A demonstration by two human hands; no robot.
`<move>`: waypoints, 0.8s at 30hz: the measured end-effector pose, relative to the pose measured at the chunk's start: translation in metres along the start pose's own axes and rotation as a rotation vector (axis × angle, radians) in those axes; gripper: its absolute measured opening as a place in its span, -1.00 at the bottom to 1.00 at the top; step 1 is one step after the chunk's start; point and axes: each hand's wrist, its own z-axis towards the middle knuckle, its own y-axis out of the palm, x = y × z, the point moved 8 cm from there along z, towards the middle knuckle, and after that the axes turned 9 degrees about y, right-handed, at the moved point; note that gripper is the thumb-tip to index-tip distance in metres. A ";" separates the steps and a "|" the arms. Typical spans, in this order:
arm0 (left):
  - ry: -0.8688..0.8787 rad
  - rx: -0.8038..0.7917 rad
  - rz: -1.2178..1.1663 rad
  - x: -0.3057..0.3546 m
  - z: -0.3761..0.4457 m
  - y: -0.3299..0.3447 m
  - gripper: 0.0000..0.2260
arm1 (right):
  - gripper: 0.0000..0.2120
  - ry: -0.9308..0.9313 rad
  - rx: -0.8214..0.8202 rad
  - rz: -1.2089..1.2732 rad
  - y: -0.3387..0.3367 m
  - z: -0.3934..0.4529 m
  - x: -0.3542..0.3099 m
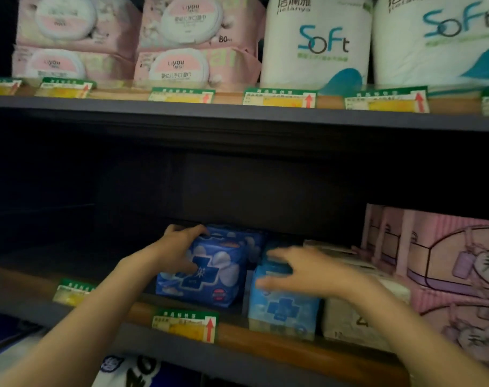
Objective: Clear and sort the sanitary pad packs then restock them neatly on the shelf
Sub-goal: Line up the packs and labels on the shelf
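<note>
head view, close, facing the shelf (237,344) front

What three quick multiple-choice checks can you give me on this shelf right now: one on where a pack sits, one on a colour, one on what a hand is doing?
1. Where does the dark blue pad pack sit?
A. On the top shelf
B. On the middle shelf, left of the light blue pad pack
C. On the floor

2. What colour are the wet wipe packs on the upper shelf?
A. Pink
B. Green
C. Black

3. What is the left hand doing?
A. Hanging idle
B. Pointing at a price tag
C. Gripping the dark blue pad pack

Answers: 1 B, the two packs stand side by side on the middle shelf. 2 A, their wrappers are pink with white lids. 3 C, its fingers curl over the pack's top and its thumb crosses the front.
</note>
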 end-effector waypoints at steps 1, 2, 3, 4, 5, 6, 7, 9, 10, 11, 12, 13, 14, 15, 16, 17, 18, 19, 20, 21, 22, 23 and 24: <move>0.003 0.001 -0.027 0.004 0.002 0.002 -0.38 | -0.18 0.021 -0.030 -0.076 0.013 -0.010 0.000; 0.005 -0.001 -0.044 0.009 0.005 0.004 -0.38 | -0.17 0.036 -0.020 -0.144 0.022 -0.016 0.000; 0.004 -0.003 -0.056 0.012 0.009 0.008 -0.38 | -0.20 0.045 0.022 -0.203 0.027 -0.019 -0.001; 0.004 0.002 -0.065 0.015 0.013 0.012 -0.38 | -0.25 0.052 0.080 -0.251 0.028 -0.020 -0.002; -0.004 0.009 -0.061 0.018 0.016 0.014 -0.38 | -0.28 0.061 0.127 -0.286 0.027 -0.019 -0.003; -0.013 0.021 -0.032 0.021 0.018 0.016 -0.38 | -0.31 0.073 0.151 -0.311 0.026 -0.018 -0.004; -0.027 0.033 0.025 0.023 0.018 0.016 -0.39 | -0.32 0.082 0.163 -0.328 0.026 -0.017 -0.005; -0.059 0.051 0.146 0.026 0.017 0.019 -0.39 | -0.33 0.094 0.159 -0.337 0.025 -0.015 -0.006; -0.070 0.065 0.193 0.027 0.015 0.021 -0.39 | -0.34 0.102 0.155 -0.337 0.025 -0.014 -0.007; -0.075 0.076 0.231 0.028 0.012 0.022 -0.38 | -0.34 0.110 0.153 -0.335 0.025 -0.014 -0.007; -0.074 0.092 0.256 0.028 0.008 0.022 -0.37 | -0.34 0.118 0.147 -0.339 0.025 -0.013 -0.008; -0.060 0.110 0.262 0.029 0.005 0.023 -0.34 | -0.34 0.126 0.138 -0.342 0.024 -0.013 -0.009; -0.025 0.125 0.258 0.032 0.002 0.023 -0.31 | -0.35 0.135 0.121 -0.343 0.024 -0.012 -0.009; 0.022 0.130 0.261 0.036 0.000 0.024 -0.30 | -0.37 0.140 0.102 -0.339 0.024 -0.011 -0.009; 0.072 0.137 0.276 0.042 -0.001 0.025 -0.32 | -0.38 0.145 0.085 -0.334 0.024 -0.010 -0.009; 0.102 0.147 0.297 0.046 -0.001 0.027 -0.36 | -0.39 0.149 0.071 -0.328 0.024 -0.010 -0.010; 0.099 0.170 0.318 0.049 0.001 0.028 -0.39 | -0.39 0.154 0.062 -0.325 0.023 -0.010 -0.010; 0.070 0.195 0.337 0.050 0.003 0.029 -0.41 | -0.39 0.160 0.059 -0.319 0.024 -0.011 -0.011; 0.025 0.220 0.346 0.050 0.007 0.030 -0.43 | -0.38 0.164 0.059 -0.315 0.024 -0.012 -0.011; -0.024 0.236 0.352 0.049 0.011 0.032 -0.43 | -0.37 0.165 0.061 -0.314 0.024 -0.012 -0.012; -0.065 0.238 0.366 0.050 0.014 0.034 -0.44 | -0.37 0.163 0.062 -0.314 0.025 -0.013 -0.012; -0.092 0.228 0.386 0.051 0.020 0.036 -0.44 | -0.37 0.161 0.068 -0.307 0.024 -0.013 -0.012; -0.106 0.211 0.394 0.051 0.025 0.039 -0.45 | -0.37 0.161 0.069 -0.297 0.024 -0.012 -0.011</move>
